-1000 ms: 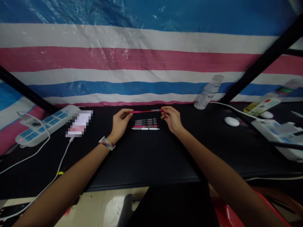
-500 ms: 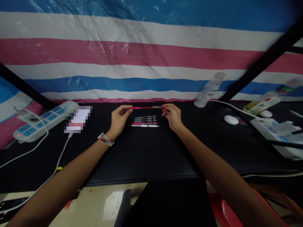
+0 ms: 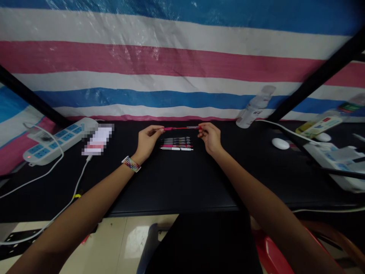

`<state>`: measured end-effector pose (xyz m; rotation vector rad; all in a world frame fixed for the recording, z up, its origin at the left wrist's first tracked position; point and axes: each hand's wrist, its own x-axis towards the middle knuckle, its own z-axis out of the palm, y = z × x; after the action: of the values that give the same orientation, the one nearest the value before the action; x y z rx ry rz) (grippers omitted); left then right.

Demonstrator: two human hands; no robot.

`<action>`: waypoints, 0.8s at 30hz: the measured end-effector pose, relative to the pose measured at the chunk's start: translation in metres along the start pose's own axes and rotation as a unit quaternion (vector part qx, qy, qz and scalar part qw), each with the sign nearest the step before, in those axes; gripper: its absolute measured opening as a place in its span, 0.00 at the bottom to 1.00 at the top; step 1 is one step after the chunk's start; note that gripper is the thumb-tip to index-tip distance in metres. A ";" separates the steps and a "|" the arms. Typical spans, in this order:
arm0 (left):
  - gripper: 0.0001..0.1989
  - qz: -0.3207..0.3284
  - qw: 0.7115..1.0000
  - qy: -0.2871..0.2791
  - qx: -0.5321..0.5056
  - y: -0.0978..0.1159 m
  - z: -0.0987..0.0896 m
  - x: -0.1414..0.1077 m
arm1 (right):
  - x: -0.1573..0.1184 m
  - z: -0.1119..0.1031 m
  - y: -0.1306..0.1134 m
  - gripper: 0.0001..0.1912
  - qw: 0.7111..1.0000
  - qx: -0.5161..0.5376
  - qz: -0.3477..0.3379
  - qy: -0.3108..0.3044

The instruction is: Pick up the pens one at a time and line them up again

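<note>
A slim red pen (image 3: 179,128) is stretched level between my two hands, just behind a row of pens. My left hand (image 3: 149,140) pinches its pink left end with thumb and fingers. At the other end, my right hand (image 3: 210,137) pinches the tip beside a clear section; a thin red length shows in the middle. Whether the pen's parts are drawn apart cannot be made out. Below it several grey and dark pens (image 3: 176,140) lie side by side. Nearer to me are a pink pen (image 3: 176,145) and a white pen (image 3: 176,148).
On the left are a power strip (image 3: 58,141), a blurred-out phone (image 3: 98,139) and its white cable. At right stand a clear bottle (image 3: 254,108), a white mouse-like object (image 3: 280,143), a bottle of yellow liquid (image 3: 321,123) and another power strip (image 3: 339,167). Striped sheeting (image 3: 171,64) hangs behind the black table (image 3: 173,186).
The whole scene sits slightly further right and higher in the view. Both hands keep their grip on the red pen, with little other visible difference.
</note>
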<state>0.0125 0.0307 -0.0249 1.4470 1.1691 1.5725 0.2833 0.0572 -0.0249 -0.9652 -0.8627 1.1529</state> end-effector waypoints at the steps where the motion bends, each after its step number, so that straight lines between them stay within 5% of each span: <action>1: 0.12 -0.002 1.000 -0.005 -0.001 0.000 0.001 -0.001 | -0.001 0.001 0.000 0.03 1.000 -0.001 0.005 -0.014; 7: 0.14 -0.004 0.999 -0.046 0.016 0.002 0.003 -0.004 | -0.011 0.007 0.002 0.09 0.988 -0.020 0.018 -0.153; 15: 0.25 0.057 0.992 -0.053 0.102 0.005 0.004 -0.005 | -0.012 0.007 0.002 0.09 0.986 -0.003 0.027 -0.164; 19: 0.10 0.081 0.993 -0.057 0.063 0.001 0.006 -0.004 | -0.014 0.009 0.003 0.09 0.987 0.008 0.046 -0.152; 24: 0.09 0.075 0.993 -0.082 0.036 -0.002 0.009 -0.006 | -0.016 0.012 0.002 0.11 0.987 0.024 0.055 -0.146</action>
<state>0.0216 0.0274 -0.0293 1.7118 1.0517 1.4902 0.2685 0.0434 -0.0231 -0.8224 -1.0201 1.4277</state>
